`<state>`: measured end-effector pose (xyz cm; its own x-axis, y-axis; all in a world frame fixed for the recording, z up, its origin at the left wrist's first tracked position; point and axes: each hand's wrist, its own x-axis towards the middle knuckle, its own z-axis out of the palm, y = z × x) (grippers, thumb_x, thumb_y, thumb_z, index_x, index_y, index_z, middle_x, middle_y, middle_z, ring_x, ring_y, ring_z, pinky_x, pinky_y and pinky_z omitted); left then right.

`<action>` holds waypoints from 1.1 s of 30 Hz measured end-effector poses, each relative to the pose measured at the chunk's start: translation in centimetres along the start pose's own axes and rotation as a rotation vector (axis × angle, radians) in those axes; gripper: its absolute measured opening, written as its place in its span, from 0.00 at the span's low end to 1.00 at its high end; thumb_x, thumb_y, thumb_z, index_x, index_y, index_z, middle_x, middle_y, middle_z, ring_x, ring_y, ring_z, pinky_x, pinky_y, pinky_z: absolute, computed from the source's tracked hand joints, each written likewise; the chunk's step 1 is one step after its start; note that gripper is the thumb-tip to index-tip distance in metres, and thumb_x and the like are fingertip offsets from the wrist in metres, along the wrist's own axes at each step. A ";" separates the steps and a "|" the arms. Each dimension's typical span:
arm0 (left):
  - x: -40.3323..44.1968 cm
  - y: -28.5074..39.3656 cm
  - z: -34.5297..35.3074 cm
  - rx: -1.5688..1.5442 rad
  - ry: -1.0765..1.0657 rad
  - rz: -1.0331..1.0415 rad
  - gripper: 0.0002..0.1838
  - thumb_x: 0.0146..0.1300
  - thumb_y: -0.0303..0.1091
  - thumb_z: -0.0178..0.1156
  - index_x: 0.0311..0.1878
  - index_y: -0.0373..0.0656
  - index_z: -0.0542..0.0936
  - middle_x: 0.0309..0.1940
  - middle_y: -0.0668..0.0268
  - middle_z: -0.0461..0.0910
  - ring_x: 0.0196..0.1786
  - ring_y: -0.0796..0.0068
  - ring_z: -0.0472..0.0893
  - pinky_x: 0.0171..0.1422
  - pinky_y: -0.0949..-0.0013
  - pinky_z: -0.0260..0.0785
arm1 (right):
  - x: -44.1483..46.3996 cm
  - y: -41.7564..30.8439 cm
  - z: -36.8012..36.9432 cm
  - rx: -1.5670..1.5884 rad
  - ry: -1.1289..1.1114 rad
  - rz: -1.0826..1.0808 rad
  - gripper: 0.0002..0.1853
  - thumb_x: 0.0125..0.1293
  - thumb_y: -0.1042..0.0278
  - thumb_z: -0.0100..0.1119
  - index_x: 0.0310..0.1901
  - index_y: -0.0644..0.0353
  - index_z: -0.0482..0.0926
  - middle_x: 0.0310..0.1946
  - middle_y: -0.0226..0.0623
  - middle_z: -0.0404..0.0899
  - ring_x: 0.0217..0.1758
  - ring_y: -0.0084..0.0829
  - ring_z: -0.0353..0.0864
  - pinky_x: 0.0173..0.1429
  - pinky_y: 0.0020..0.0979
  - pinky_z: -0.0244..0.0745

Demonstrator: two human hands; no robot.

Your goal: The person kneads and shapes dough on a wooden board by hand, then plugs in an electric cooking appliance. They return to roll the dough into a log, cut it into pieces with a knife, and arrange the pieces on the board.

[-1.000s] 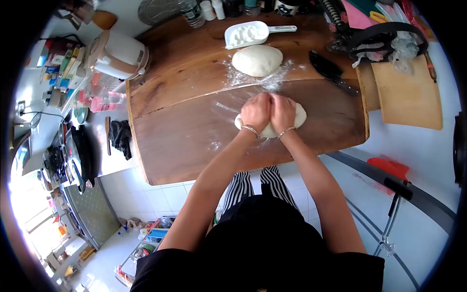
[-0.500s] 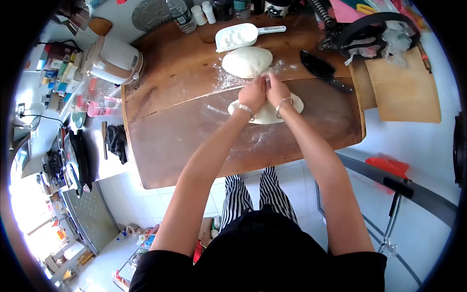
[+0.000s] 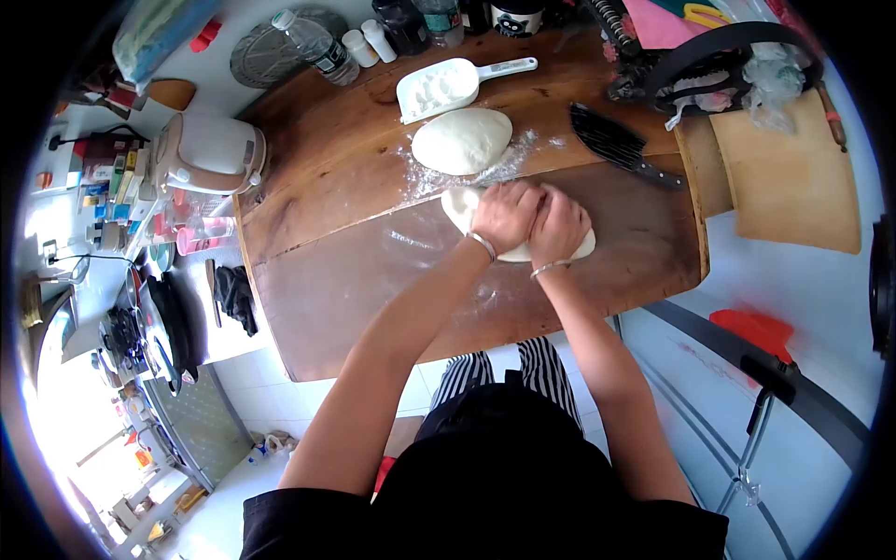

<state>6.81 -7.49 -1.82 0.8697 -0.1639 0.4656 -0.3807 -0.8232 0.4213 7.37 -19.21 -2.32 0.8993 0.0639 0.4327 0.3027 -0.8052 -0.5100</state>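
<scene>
Side by side, my left hand (image 3: 507,215) and my right hand (image 3: 560,224) press down on a flattened piece of dough (image 3: 458,207) on the wooden board. Their fingers are curled in and closed on the dough, and the hands touch each other. The dough's middle is hidden beneath them; its left end and lower right edge show. Just beyond lies a second, rounded lump of dough (image 3: 462,142) amid scattered flour. Behind that lump rests a white scoop (image 3: 439,89) with flour in it.
A black-bladed knife (image 3: 611,140) lies on the wooden board (image 3: 345,289) to the right. At the left stands a rice cooker (image 3: 210,154). Bottles (image 3: 317,47) line the back, and a cutting board (image 3: 789,177) is at the far right.
My hands have shifted from the dough's far edge back toward me and slightly right, onto its middle, with fingers now curled down. The camera view has also shifted a little.
</scene>
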 end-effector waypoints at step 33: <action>-6.9 -1.6 -6.3 0.045 -0.197 -0.711 0.13 0.70 0.42 0.47 0.44 0.46 0.76 0.30 0.48 0.83 0.36 0.45 0.83 0.42 0.46 0.74 | -1.1 -7.5 2.6 0.162 -0.683 0.034 0.13 0.72 0.59 0.44 0.48 0.53 0.77 0.38 0.48 0.84 0.43 0.51 0.83 0.47 0.50 0.75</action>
<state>-0.57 -1.62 -0.81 0.9435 0.3263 -0.0579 0.3053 -0.7878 0.5350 4.90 -11.73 -0.88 0.8902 0.4387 -0.1223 0.2659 -0.7187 -0.6425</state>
